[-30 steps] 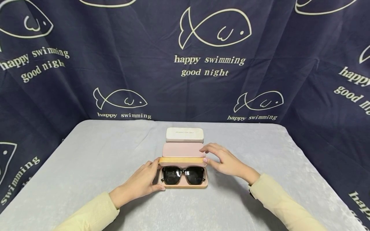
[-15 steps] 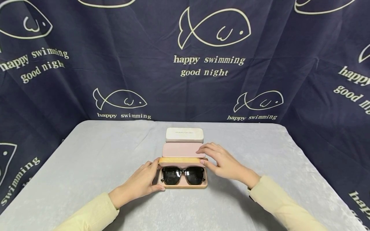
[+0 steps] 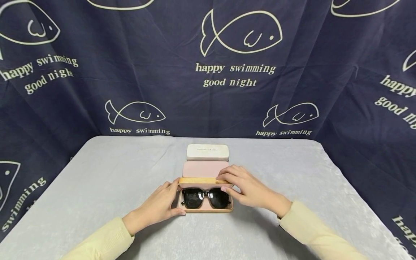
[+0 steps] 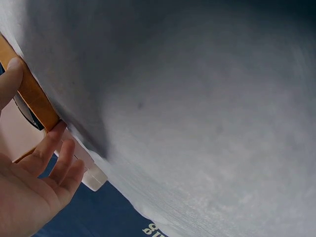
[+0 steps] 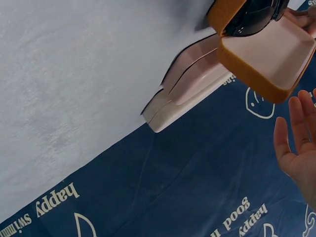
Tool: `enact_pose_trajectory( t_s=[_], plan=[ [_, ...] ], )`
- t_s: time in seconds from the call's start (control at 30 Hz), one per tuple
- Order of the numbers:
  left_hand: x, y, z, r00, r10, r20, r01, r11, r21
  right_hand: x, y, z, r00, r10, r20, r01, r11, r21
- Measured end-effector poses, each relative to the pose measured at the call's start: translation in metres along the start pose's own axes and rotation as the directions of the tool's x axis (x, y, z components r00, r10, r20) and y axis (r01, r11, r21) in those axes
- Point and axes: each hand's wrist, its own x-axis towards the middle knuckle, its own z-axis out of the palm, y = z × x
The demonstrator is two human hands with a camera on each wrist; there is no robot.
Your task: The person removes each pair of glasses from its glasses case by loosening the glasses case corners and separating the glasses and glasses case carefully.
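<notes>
An orange glasses case (image 3: 198,180) with pink lining stands open at the middle of the table, its lid raised. Black sunglasses (image 3: 195,198) lie inside, lenses facing me. My left hand (image 3: 154,204) grips the case's left end, thumb at the front and index finger near the hinge; the left wrist view shows this grip on the orange side (image 4: 37,101). Over the lid's right part hovers my right hand (image 3: 251,186), fingers loosely bent. In the right wrist view that hand (image 5: 302,148) is apart from the lid (image 5: 259,74).
Right behind the orange case lies a closed pink case (image 3: 201,169). Beyond it sits a white case (image 3: 208,153) with small print. A pale grey cloth covers the table (image 3: 123,169); a dark blue curtain (image 3: 182,90) with fish drawings hangs around it.
My right hand has shifted left and slightly toward me, from the lid's right corner to over its right part. The left hand, case and sunglasses stay put.
</notes>
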Motion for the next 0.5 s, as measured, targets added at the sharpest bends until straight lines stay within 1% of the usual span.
enact_pose_trajectory(
  t_s=[0.1,0.33,0.5],
  plan=[
    [0.000,0.000,0.000,1.000,0.003,-0.001,-0.003,1.000,0.002,0.000,-0.004,0.001,1.000,-0.004,0.013,0.004,1.000,-0.004],
    [-0.001,-0.001,0.001,1.000,0.004,-0.001,-0.004,1.000,-0.004,0.001,-0.011,0.004,0.997,-0.077,0.012,0.077,0.996,-0.045],
    [0.000,-0.001,0.000,1.000,0.000,0.000,0.000,1.000,-0.004,0.001,-0.016,0.007,0.995,-0.101,0.022,0.102,0.993,-0.056]
  ],
)
